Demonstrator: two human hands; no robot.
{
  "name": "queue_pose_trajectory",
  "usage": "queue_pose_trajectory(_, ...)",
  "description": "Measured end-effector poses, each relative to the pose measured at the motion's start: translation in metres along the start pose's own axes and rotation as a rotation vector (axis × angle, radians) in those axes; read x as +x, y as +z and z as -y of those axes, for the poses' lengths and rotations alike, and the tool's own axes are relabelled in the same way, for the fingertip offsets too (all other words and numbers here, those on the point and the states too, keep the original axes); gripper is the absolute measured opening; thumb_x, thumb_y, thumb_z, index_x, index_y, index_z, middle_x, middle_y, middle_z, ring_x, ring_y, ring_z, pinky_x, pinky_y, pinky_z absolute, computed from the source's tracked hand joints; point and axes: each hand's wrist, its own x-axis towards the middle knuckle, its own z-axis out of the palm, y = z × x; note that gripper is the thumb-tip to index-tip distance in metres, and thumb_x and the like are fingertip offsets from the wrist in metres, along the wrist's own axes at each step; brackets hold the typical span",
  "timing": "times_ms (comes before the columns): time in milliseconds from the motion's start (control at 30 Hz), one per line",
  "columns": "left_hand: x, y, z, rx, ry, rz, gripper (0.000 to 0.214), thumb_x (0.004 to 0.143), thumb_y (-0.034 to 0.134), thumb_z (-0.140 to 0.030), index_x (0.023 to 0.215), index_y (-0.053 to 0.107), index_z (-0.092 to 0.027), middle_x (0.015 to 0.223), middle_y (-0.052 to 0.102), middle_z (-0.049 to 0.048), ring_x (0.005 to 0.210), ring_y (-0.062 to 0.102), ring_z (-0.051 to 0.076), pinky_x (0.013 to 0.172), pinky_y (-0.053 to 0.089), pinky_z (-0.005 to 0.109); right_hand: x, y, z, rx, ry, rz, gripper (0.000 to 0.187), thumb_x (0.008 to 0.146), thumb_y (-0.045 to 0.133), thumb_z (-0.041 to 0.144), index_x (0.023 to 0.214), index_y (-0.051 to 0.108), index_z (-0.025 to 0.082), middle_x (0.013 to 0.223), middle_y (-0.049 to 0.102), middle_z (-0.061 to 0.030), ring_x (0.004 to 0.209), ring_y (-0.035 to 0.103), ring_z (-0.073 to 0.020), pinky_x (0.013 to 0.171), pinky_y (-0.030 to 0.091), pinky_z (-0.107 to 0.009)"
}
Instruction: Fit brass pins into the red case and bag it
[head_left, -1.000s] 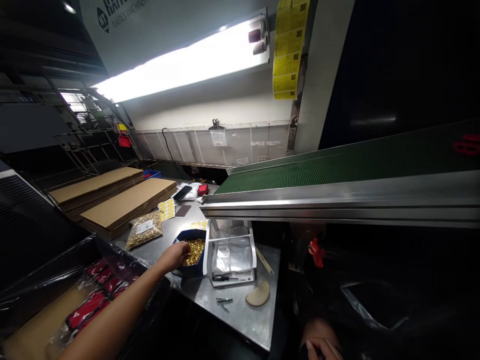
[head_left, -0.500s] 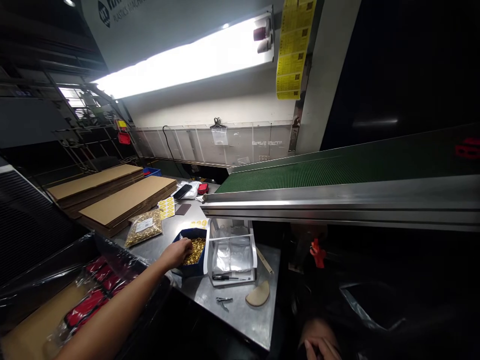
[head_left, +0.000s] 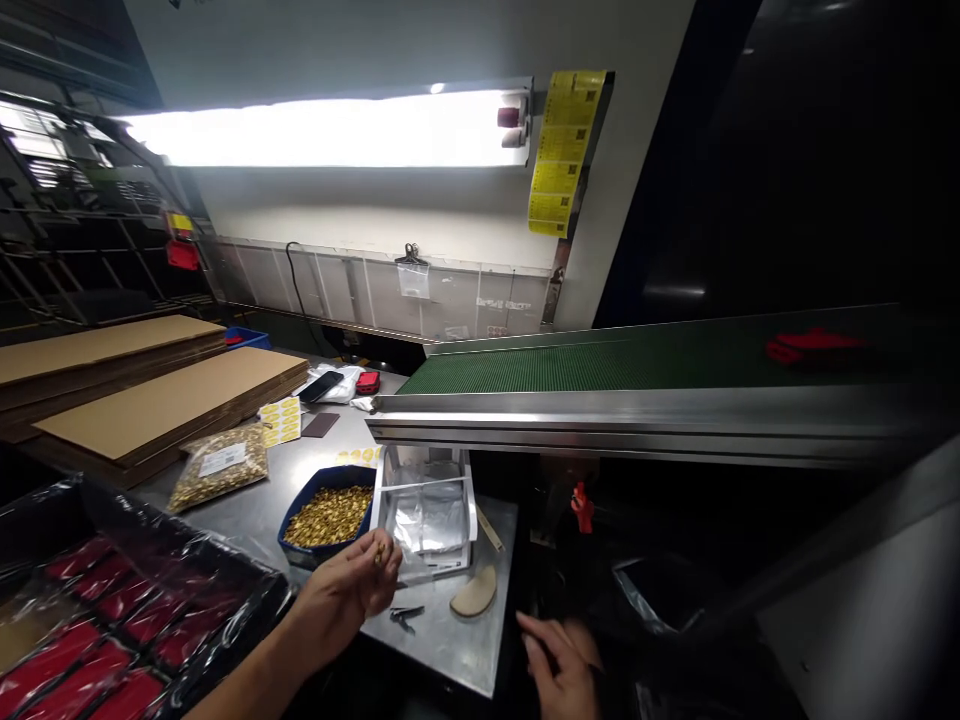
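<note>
Low in the middle of the frame, the person's left hand is cupped palm-up with its fingers curled around a few small brass-coloured metal pieces, which show between the fingertips. The hand hangs just in front of the near edge of the blue oval plastic tub, which is heaped with the same small brass pieces and stands on the grey steel worktable. The right hand, at the bottom of the frame right of centre, is loosely spread with fingers extended and holds nothing; it hovers beyond the table's right edge over a dark area.

Just right of the tub stands a clear plastic tray with white edging, lined with crinkled film. In front of it lie a small dark metal clip tool and a tan half-round pad. To the left of the tub lies a sealed clear bag of brass pieces with a white label. In the lower left corner, a black film-lined bin holds rows of red moulded parts. Stacks of flat brown cardboard sheets fill the left middle. A green ribbed conveyor belt with a steel side rail crosses the right half of the frame, carrying a red part at far right.
</note>
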Motion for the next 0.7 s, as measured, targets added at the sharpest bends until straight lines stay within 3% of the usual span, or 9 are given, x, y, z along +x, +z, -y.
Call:
queue_pose_trajectory(100, -0.010, 0.028, 0.015, -0.166, -0.049, 0.117, 0.041, 0.081, 0.071, -0.051, 0.077, 0.049, -0.017, 0.075, 0.044, -0.0006, 0.055, 0.034, 0.008, 0.052, 0.026, 0.023, 0.006, 0.020, 0.071, 0.215, 0.023, 0.184, 0.042, 0.087, 0.057, 0.049, 0.120, 0.065, 0.026, 0.093, 0.065, -0.0069, 0.079, 0.062, -0.0183, 0.071, 0.052, -0.029)
queue_pose_trajectory(167, -0.015, 0.042, 0.026, -0.265, -0.098, 0.160, 0.037, 0.082, 0.072, -0.046, 0.078, 0.051, -0.016, 0.074, 0.045, -0.0002, 0.055, 0.034, 0.008, 0.052, 0.026, 0.023, 0.009, 0.030, 0.111, 0.280, -0.010, 0.336, 0.035, 0.088, 0.058, 0.046, 0.114, 0.068, 0.025, 0.093, 0.064, -0.0064, 0.080, 0.061, -0.0172, 0.072, 0.050, -0.029)
queue_pose_trajectory(267, -0.019, 0.056, 0.041, -0.316, -0.157, 0.087, 0.037, 0.081, 0.076, -0.045, 0.082, 0.053, -0.016, 0.067, 0.044, -0.0018, 0.053, 0.035, 0.007, 0.050, 0.025, 0.021, 0.011, 0.035, 0.145, 0.297, -0.050, 0.384, 0.027, 0.084, 0.065, 0.044, 0.100, 0.074, 0.024, 0.089, 0.062, -0.0058, 0.080, 0.060, -0.0167, 0.071, 0.048, -0.029)
queue_pose_trajectory(367, -0.023, 0.066, 0.052, -0.265, -0.167, 0.014, 0.043, 0.078, 0.077, -0.050, 0.080, 0.050, -0.017, 0.063, 0.044, -0.0031, 0.049, 0.032, 0.006, 0.047, 0.022, 0.020, 0.010, 0.030, 0.148, 0.264, -0.042, 0.363, 0.020, 0.082, 0.068, 0.040, 0.089, 0.076, 0.023, 0.084, 0.060, -0.0049, 0.078, 0.059, -0.0160, 0.070, 0.046, -0.029)
queue_pose_trajectory(633, -0.030, 0.079, 0.066, -0.229, -0.146, 0.011, 0.046, 0.074, 0.079, -0.053, 0.077, 0.052, -0.017, 0.057, 0.038, -0.0049, 0.048, 0.029, 0.006, 0.046, 0.021, 0.019, 0.003, 0.012, 0.141, 0.185, -0.077, 0.408, 0.014, 0.082, 0.068, 0.034, 0.085, 0.075, 0.021, 0.084, 0.063, -0.0043, 0.078, 0.058, -0.0155, 0.070, 0.045, -0.028)
queue_pose_trajectory(700, -0.030, 0.080, 0.070, -0.205, -0.130, 0.028, 0.046, 0.076, 0.077, -0.055, 0.074, 0.051, -0.017, 0.056, 0.038, -0.0050, 0.046, 0.027, 0.006, 0.044, 0.019, 0.019, 0.001, 0.013, 0.139, 0.223, -0.030, 0.396, 0.018, 0.082, 0.068, 0.036, 0.083, 0.073, 0.019, 0.083, 0.063, -0.0045, 0.078, 0.059, -0.0155, 0.071, 0.046, -0.028)
